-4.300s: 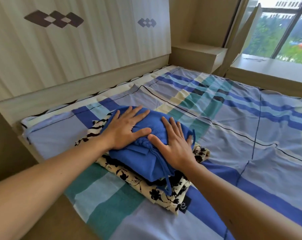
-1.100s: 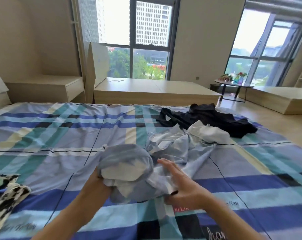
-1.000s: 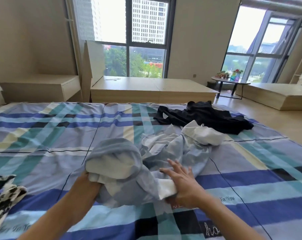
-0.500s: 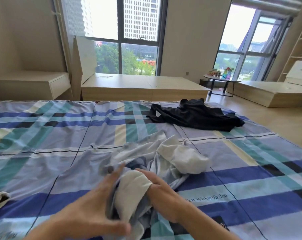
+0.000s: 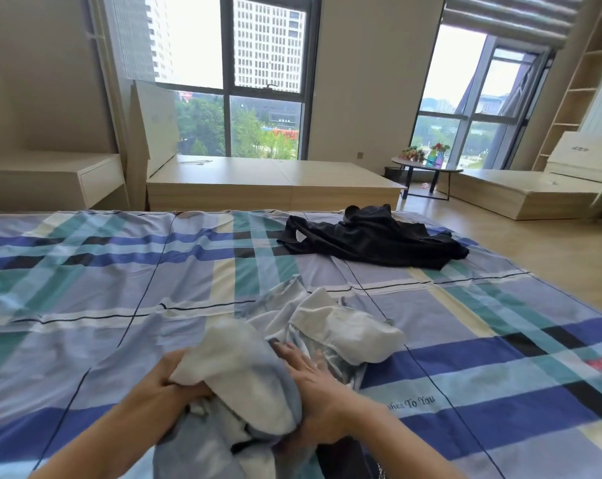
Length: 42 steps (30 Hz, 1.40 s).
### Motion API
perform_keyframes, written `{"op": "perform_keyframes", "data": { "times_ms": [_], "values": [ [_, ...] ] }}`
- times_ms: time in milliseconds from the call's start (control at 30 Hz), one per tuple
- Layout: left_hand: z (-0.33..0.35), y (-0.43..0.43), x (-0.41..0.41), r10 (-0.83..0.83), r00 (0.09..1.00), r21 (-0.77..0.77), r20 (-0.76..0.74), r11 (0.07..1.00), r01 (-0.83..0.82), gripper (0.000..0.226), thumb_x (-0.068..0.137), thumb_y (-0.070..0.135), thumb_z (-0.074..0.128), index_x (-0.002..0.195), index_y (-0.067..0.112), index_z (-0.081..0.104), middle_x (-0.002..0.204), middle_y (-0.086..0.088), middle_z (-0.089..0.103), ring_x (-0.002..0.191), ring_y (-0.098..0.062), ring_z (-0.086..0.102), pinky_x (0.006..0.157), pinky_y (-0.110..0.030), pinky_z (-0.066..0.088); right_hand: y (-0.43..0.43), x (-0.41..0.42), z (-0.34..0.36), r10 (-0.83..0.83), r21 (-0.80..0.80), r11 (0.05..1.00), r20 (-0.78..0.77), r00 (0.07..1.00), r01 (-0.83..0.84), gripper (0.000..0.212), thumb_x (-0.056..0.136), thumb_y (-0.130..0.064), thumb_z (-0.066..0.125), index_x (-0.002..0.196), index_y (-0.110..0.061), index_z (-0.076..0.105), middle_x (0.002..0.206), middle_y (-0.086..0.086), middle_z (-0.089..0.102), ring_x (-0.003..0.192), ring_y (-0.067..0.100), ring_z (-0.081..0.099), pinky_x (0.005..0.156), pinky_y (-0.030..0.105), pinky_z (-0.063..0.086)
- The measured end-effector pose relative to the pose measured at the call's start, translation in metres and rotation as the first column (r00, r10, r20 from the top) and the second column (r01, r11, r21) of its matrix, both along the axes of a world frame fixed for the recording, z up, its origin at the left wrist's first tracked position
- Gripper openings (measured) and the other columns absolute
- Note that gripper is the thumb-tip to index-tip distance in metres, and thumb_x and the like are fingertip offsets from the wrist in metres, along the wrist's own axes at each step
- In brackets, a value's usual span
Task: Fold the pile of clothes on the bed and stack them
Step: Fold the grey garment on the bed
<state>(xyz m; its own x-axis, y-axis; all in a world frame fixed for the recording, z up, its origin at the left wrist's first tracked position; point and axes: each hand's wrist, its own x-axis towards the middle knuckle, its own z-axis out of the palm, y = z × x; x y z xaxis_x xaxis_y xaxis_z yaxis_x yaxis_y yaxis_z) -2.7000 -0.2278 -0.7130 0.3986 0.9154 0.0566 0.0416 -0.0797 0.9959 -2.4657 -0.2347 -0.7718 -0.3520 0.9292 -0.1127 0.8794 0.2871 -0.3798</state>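
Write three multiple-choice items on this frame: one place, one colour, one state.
1. Where does the black garment lie?
A) on the bed's far side
B) on the floor
C) on the round table

2. What colour is the near garment?
A) red
B) light blue and white
C) green

3. What is the left hand doing?
A) lying flat on the bed
B) gripping the near garment
C) hanging off the bed

Answers:
1 A, it lies spread by the bed's far edge.
2 B, pale blue cloth with white parts shows.
3 B, its fingers curl round the white cloth.
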Motion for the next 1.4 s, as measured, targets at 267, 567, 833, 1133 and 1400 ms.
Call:
{"op": "perform_keyframes", "data": {
  "times_ms": [267, 567, 833, 1133, 1400],
  "values": [
    [0.005, 0.034, -0.053, 0.200, 0.973, -0.122, 0.120, 0.975, -0.185, 0.070, 0.056, 0.045, 0.082, 0.115, 0.009, 0.070, 0.101, -0.016, 0.075, 0.083, -0.026, 0.073, 0.067, -0.030, 0.061, -0.005, -0.027, 0.011, -0.192, -0.122, 0.980, -0.379, 0.905, 0.157, 0.012, 0.078, -0.022, 0.063, 0.088, -0.022, 0.067, 0.083, 0.001, 0.069, 0.082, 0.017, 0.062, 0.073, 0.037, 0.052],
    [-0.008, 0.031, -0.036, 0.328, 0.717, 0.265, -0.615, 0.943, -0.204, 0.114, 0.054, 0.086, 0.053, 0.151, 0.028, 0.036, 0.150, -0.009, 0.046, 0.134, -0.026, 0.047, 0.110, -0.040, 0.033, -0.007, -0.037, 0.023, -0.503, -0.471, 0.864, -0.786, 0.360, 0.180, 0.076, 0.056, -0.039, 0.091, 0.123, -0.013, 0.066, 0.115, 0.008, 0.073, 0.106, 0.023, 0.070, 0.094, 0.040, 0.056],
    [-0.009, -0.001, -0.011, 0.132, 0.847, 0.464, -0.515, 0.873, 0.146, 0.074, 0.064, 0.066, 0.074, 0.130, 0.051, 0.044, 0.115, 0.041, 0.054, 0.109, 0.011, 0.055, 0.088, -0.017, 0.046, -0.022, -0.021, 0.049, -0.541, -0.541, 0.840, -0.841, -0.018, 0.032, 0.047, 0.078, -0.028, 0.081, 0.117, -0.005, 0.067, 0.107, 0.023, 0.073, 0.092, 0.032, 0.072, 0.079, 0.039, 0.059],
    [0.012, 0.027, -0.035, 0.331, 0.895, 0.509, -0.297, 0.848, -0.145, 0.033, 0.090, 0.000, 0.047, 0.090, 0.020, 0.072, 0.082, 0.005, 0.073, 0.080, -0.013, 0.068, 0.069, -0.035, 0.052, -0.015, 0.017, 0.071, -0.387, -0.296, 0.898, -0.884, 0.264, 0.324, 0.038, 0.075, -0.023, 0.080, 0.110, -0.012, 0.069, 0.100, 0.018, 0.076, 0.084, 0.027, 0.072, 0.073, 0.033, 0.058],
    [0.024, 0.029, -0.039, 0.360, 0.927, 0.053, 0.105, 0.929, -0.366, 0.043, 0.101, -0.004, 0.034, 0.087, 0.012, 0.071, 0.075, -0.010, 0.071, 0.061, -0.012, 0.068, 0.053, -0.023, 0.055, -0.003, 0.020, 0.046, -0.303, 0.202, 0.802, -0.674, 0.674, 0.563, 0.018, 0.088, -0.013, 0.074, 0.090, -0.027, 0.063, 0.074, -0.005, 0.073, 0.065, 0.009, 0.066, 0.067, 0.029, 0.051]
  ]
}}
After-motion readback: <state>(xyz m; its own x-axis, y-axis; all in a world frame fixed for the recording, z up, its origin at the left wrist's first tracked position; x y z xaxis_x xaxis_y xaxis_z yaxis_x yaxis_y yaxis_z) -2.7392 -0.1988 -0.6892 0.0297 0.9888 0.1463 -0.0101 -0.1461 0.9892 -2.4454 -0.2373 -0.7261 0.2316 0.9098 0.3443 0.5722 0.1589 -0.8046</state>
